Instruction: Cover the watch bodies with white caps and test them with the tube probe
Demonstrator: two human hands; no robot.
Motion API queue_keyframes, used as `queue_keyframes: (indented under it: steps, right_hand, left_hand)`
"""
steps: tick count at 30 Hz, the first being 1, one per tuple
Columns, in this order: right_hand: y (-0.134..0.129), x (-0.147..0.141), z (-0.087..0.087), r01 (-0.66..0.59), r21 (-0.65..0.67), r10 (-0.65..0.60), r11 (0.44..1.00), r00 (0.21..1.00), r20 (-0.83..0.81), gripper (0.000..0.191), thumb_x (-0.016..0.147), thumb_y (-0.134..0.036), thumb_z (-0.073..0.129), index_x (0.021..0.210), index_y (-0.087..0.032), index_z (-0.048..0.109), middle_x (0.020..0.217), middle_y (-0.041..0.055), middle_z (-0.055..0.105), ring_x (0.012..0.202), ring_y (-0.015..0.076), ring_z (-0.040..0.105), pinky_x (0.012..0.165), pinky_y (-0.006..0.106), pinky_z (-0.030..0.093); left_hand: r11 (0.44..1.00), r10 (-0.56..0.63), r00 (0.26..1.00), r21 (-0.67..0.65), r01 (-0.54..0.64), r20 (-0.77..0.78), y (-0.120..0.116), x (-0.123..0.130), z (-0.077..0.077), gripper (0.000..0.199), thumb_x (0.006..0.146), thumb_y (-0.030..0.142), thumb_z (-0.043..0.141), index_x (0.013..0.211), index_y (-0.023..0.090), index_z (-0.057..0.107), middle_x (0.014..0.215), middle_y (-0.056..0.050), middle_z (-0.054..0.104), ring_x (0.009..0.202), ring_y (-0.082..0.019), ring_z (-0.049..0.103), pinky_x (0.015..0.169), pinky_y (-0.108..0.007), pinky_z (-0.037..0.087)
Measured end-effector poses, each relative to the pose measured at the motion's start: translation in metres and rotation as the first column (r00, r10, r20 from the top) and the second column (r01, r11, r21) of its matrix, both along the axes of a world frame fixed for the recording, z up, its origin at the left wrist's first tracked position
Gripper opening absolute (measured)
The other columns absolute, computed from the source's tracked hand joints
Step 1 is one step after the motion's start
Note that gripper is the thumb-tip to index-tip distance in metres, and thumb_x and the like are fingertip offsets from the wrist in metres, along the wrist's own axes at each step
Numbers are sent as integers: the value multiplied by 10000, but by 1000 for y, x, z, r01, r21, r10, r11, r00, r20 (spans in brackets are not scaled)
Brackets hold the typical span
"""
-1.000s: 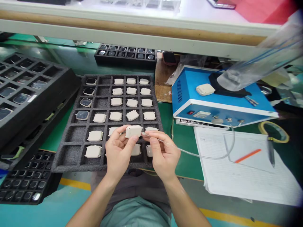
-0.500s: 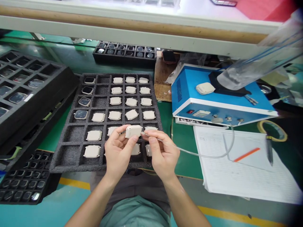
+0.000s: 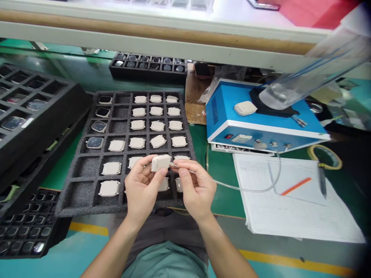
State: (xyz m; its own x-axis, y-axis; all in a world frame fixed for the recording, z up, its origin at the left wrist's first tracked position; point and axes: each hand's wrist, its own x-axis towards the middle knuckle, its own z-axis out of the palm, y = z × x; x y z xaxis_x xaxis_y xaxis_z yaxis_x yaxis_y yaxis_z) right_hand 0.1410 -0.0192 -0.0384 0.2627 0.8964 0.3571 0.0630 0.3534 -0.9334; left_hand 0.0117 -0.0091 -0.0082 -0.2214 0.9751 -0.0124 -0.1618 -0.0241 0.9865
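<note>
Between thumb and fingers, my left hand [image 3: 142,187] holds a cream watch case [image 3: 161,163] above the tray. My right hand [image 3: 198,189] is closed around the end of a thin clear tube [image 3: 232,187], its tip at the right edge of the watch case. Whether tip and case touch I cannot tell. The tube curves back to the front of a blue machine [image 3: 261,125]. Under my hands lies a dark grey foam tray [image 3: 78,174] with several cream watch cases in its compartments and several dark-screened watches down the left column. My hands hide part of its front rows.
Stacked foam trays [image 3: 43,116] stand at the left. Another black tray [image 3: 147,69] lies behind. One cream case [image 3: 245,108] rests on the machine. Papers [image 3: 261,208], a pen [image 3: 322,180] and a tape roll [image 3: 325,156] lie right. A shelf edge [image 3: 145,36] spans the back.
The whole view has shifted slightly, with the surroundings sliding left. Both hands keep their grips, and the watch case is tilted a little differently.
</note>
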Motion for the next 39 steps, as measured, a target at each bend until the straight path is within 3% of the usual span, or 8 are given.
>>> queue_keyframes:
  steps: [10,18,25,39]
  right_hand:
    - [13,-2,8,-7,75,9,997,999,-30,166,1014,-271,608,1032,-236,769,1040,77,803,961,200,783,837,338,690]
    - [14,-2,9,-15,88,19,996,999,-43,164,1007,-276,606,1018,-230,763,1031,79,798,971,193,773,825,313,683]
    - [15,-2,10,-29,98,35,995,997,-65,158,1010,-246,609,1034,-230,764,1043,79,786,973,188,765,834,310,672]
    - [14,-3,8,-47,87,56,995,993,-100,165,1008,-212,620,1050,-230,778,1052,82,782,988,200,753,846,330,663]
  left_hand:
    - [999,48,999,21,-48,-21,5,-1,-3,410,772,277,937,1128,215,744,1018,-35,847,860,-179,818,753,-197,650]
    - [998,47,998,35,-46,-37,6,-2,-4,395,783,279,933,1128,223,749,1012,-33,848,850,-174,819,747,-189,652]
    - [998,54,997,21,-53,-49,6,-2,-2,431,771,311,939,1134,196,736,1011,-66,847,844,-215,827,714,-220,666]
    - [997,74,997,3,-74,-17,6,-2,-2,475,719,313,972,1116,188,745,972,-55,852,823,-192,828,732,-184,656]
